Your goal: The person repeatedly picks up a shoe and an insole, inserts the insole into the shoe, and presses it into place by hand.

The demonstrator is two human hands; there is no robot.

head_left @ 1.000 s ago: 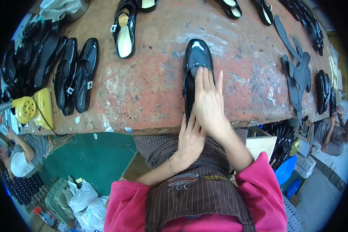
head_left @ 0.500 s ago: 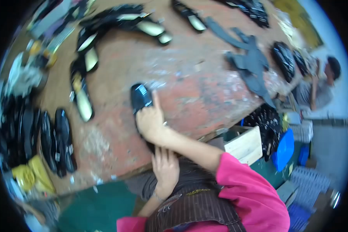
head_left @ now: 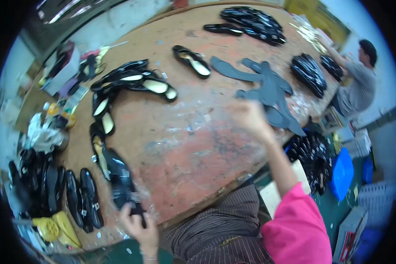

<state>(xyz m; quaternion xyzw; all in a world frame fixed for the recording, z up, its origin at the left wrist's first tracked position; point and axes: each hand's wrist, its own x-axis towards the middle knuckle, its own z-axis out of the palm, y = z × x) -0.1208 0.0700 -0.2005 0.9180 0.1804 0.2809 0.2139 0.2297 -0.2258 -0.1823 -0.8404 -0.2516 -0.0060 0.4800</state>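
Observation:
At the left front of the table, my left hand (head_left: 141, 229) is closed on the heel end of a black shoe (head_left: 120, 176), which points away from me and is slightly blurred. Just beyond it lies another black shoe with a pale insole (head_left: 102, 156). My right hand (head_left: 248, 116) hovers at the near left side of a pile of flat grey soles (head_left: 268, 83). Motion smears its fingers, so their state does not show. Several shoes with pale insoles (head_left: 156, 86) curve along the left side of the table.
Heaps of glossy black shoes stand at the back (head_left: 253, 24) and right (head_left: 309, 75). More dark shoes (head_left: 90, 193) and a yellow telephone (head_left: 48, 229) are front left. A person (head_left: 356, 83) sits beyond the right edge. A blue plastic bin (head_left: 342, 174) stands below the table.
The view has shifted. My hands, together at one shoe before, are now apart: the left has carried the shoe left, and the right has moved away to the grey soles.

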